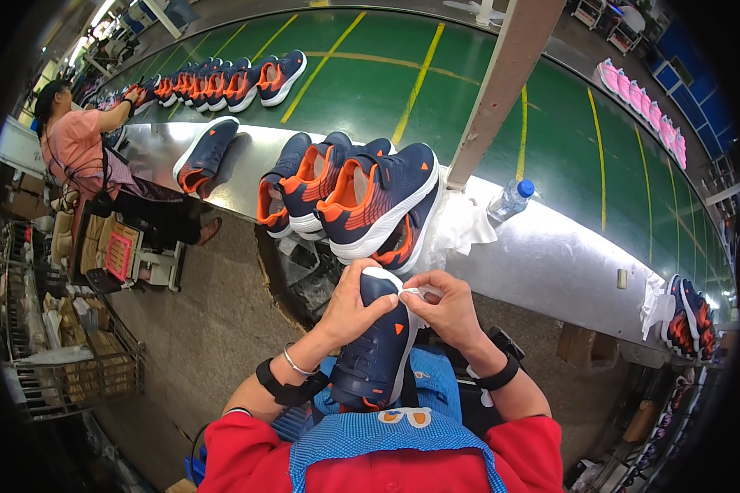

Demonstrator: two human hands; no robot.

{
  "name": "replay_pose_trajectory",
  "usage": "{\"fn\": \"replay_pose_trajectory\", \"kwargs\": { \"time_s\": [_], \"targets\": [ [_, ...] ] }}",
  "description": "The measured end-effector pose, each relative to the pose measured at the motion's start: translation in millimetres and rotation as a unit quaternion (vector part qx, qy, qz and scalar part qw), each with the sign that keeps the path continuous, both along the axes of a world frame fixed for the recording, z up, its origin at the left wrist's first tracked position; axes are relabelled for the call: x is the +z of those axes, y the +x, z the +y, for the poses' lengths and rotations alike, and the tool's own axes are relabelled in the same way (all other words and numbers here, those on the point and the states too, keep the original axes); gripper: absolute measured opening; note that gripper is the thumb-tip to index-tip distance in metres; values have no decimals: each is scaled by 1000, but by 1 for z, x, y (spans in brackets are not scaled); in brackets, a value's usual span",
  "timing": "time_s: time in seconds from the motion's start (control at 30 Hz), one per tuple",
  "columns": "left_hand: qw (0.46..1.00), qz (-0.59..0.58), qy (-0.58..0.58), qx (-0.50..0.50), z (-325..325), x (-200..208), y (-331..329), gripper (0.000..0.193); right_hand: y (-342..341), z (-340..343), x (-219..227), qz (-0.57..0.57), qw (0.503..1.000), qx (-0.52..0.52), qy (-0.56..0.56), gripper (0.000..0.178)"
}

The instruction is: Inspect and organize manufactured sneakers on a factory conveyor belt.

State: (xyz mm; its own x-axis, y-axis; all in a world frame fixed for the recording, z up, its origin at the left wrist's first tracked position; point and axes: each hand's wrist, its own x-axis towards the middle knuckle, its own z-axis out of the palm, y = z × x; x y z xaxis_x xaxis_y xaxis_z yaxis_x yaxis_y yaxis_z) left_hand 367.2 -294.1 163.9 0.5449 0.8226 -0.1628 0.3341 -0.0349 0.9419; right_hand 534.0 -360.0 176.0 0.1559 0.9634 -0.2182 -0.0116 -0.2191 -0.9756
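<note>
At the lower centre, a navy sneaker [376, 345] with orange trim stands toe up against the blue checked apron [337, 448]. The left hand [353, 306] is clamped on its toe end, thumb across the upper. The right hand [444, 306] has thumb and forefinger together on a small white piece [413, 292] at the sole's edge; what it is cannot be told.

Just beyond, around the frame's centre, a cluster of matching sneakers [403, 174] sits on the metal tabletop [543, 263], beside a crumpled white cloth [464, 228] and a clear bottle [508, 202] with a blue cap. A single sneaker [211, 150] lies left of them.

Farther off, a green conveyor belt [370, 103] with yellow lines carries a row of sneakers [281, 78] at upper left, near a co-worker [76, 135] in a salmon top. Pink shoes [643, 105] line the upper right.
</note>
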Motion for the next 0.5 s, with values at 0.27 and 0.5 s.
{"fn": "replay_pose_trajectory", "kwargs": {
  "time_s": [0.27,0.5],
  "targets": [
    [1000,22,14,-3,-4,2,2,51,-2,-2,0,-50,999,-14,4,14],
    [996,47,74,-6,-9,2,4,48,-8,0,0,-129,990,-49,37,14]
  ]
}}
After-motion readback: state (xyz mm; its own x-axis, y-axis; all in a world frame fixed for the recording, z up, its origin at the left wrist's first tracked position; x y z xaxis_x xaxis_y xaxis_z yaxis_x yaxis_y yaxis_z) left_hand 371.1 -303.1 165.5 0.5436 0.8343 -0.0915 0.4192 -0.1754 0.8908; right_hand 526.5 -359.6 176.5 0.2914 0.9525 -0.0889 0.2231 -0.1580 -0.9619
